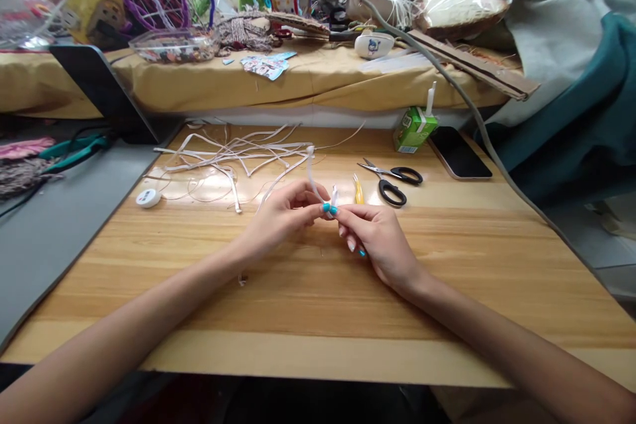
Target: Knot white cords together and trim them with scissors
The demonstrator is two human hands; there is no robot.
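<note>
Thumb to thumb over the wooden table, my left hand [293, 209] and my right hand [380, 235] both pinch a thin white strip [311, 169]. One length of the strip rises in a curve from the left fingers, and a short white end [334, 195] sticks up by the right thumb. The part between the fingertips is hidden. Loose white strips [238, 149] lie tangled behind my left hand. Beyond my right hand are a small yellow tool [358, 191] with a pale tip and black-handled scissors [390, 180], lying open.
A round white lid-like piece [148, 197] lies on the wooden table [308, 318] at left. At back right stand a green drink carton [415, 129] and a dark phone [460, 154]. A grey cable [467, 103] runs down the right side. The cloth-covered ledge [318, 93] behind is crowded.
</note>
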